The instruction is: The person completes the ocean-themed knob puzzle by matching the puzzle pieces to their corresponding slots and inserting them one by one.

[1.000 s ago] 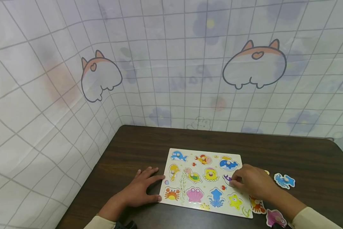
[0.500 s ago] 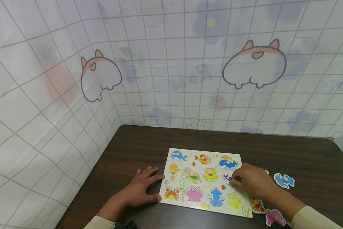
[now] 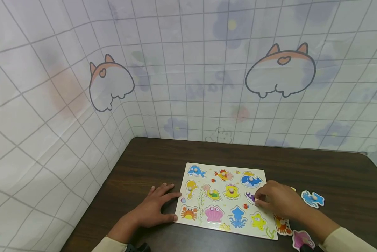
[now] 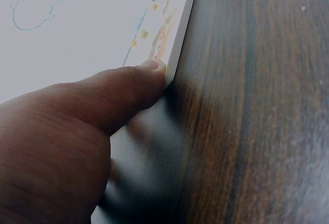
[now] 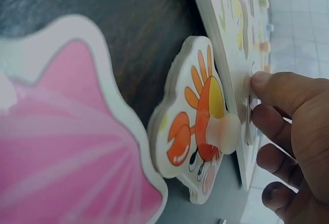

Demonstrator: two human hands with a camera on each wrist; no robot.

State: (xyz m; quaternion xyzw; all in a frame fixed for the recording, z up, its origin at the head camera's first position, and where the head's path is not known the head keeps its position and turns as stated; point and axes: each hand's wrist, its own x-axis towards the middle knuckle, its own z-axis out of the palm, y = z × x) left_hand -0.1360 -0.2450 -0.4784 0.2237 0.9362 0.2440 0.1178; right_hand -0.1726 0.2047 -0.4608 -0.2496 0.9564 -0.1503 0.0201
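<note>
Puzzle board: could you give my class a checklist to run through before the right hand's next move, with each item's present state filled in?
1. Left hand steadying the puzzle board: ok; its thumb touches the board's near left corner.
2. Right hand at the purple-tailed piece: ok; thumb and finger pinch at it.
3. Purple-tailed piece seated flush: cannot tell; the fingers hide most of it.
4. Crab piece in the board: not ok; it lies on the table by the right edge.
5. Pink shell piece in the board: not ok; it also lies on the table.
6. Blue squid piece knob up: ok; its knob shows.
</note>
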